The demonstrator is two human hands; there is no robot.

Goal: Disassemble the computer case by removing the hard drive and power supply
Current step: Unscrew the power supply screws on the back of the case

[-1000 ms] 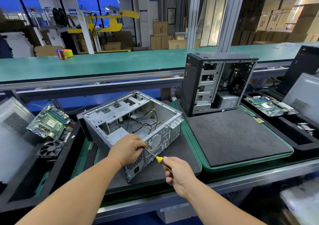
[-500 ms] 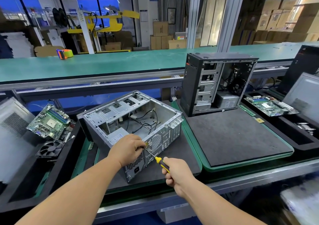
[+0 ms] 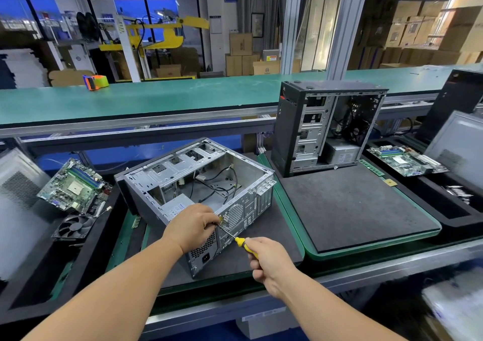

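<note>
Right hand (image 3: pixel 271 261) clenched round the yellow handle of a screwdriver (image 3: pixel 241 244), shaft angled up and away towards the left hand (image 3: pixel 192 227). Left hand curled at the rear upper edge of the open computer case (image 3: pixel 198 183), fingertips pinching at the screwdriver tip against the rear panel (whether a screw sits between them, cannot tell). Case lying on its side on a dark foam mat (image 3: pixel 282 236), open face up, directly beyond both hands. Power supply (image 3: pixel 175 208) in the case corner right under and just beyond the left hand, its vented back and socket facing down towards the wrist. Loose black cables inside the case, beyond the left knuckles. Hard drive not made out anywhere in the case.

Out past the left hand's far side: a green motherboard (image 3: pixel 73 186) propped at a tilt, a black fan (image 3: pixel 74 227) just nearer. Beyond the right hand and off to its outer side: a second case (image 3: pixel 324 129) standing upright on another mat (image 3: pixel 347 204), open side facing the hands.
</note>
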